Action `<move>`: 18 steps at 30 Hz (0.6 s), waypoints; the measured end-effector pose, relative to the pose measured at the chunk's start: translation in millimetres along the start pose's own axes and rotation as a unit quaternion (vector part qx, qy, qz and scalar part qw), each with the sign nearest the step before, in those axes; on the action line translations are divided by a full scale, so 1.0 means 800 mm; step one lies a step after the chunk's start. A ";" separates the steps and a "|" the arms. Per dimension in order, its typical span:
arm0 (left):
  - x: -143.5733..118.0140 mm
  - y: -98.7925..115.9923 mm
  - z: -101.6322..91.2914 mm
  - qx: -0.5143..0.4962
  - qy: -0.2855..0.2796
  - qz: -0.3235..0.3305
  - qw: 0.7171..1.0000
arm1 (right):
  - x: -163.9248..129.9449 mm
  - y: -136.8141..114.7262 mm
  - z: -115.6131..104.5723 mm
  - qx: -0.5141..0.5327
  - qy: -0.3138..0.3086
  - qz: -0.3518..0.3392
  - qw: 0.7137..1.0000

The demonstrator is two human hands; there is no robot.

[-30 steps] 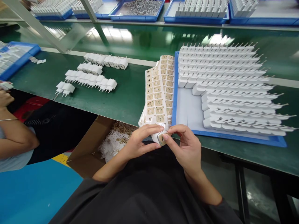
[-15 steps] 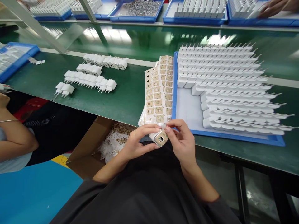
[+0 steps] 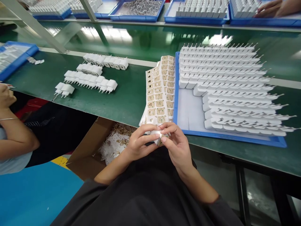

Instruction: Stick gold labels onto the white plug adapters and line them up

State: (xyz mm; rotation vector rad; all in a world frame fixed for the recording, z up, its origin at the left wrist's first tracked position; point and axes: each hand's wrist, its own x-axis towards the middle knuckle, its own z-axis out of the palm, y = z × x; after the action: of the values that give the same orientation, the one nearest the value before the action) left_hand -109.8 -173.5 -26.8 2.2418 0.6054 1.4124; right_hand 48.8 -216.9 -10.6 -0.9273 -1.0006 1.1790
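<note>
A white plug-in charger is held just over my lap, at the table's front edge. The fingers of my left hand are wrapped round it from the left. From the other side, my right hand has its thumb and fingertips pressed on the charger's end face, which they mostly cover. Right behind both hands lie sheets of tan stickers with cut-outs, partly overlapping, on the green table. The chargers to the left stand in short rows with their pins showing.
On the right, a blue tray holds many rows of chargers. Beneath the table edge, a cardboard box contains sticker scraps. Another person's arm is at the left; a further person's hand reaches over a tray at top right.
The charger has turned, so its sticker-covered end with the port no longer faces me. My right hand has moved left and closed onto it; the small clear piece at its fingertips is no longer visible.
</note>
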 end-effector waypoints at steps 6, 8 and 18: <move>-0.002 -0.003 -0.002 0.008 0.002 0.016 1.000 | -0.003 0.006 0.002 0.003 0.010 -0.006 1.000; -0.004 -0.004 -0.002 -0.004 0.001 0.018 1.000 | -0.003 0.005 -0.001 0.002 0.005 -0.002 1.000; -0.007 -0.005 -0.015 -0.073 -0.034 -0.019 0.997 | 0.016 -0.028 -0.023 -0.219 -0.112 -0.093 0.965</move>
State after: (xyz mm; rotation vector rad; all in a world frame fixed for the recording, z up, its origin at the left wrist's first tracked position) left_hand -123.2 -172.1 -28.4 2.1420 0.5033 1.3127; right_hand 74.1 -208.6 6.5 -1.0296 -1.5399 0.9319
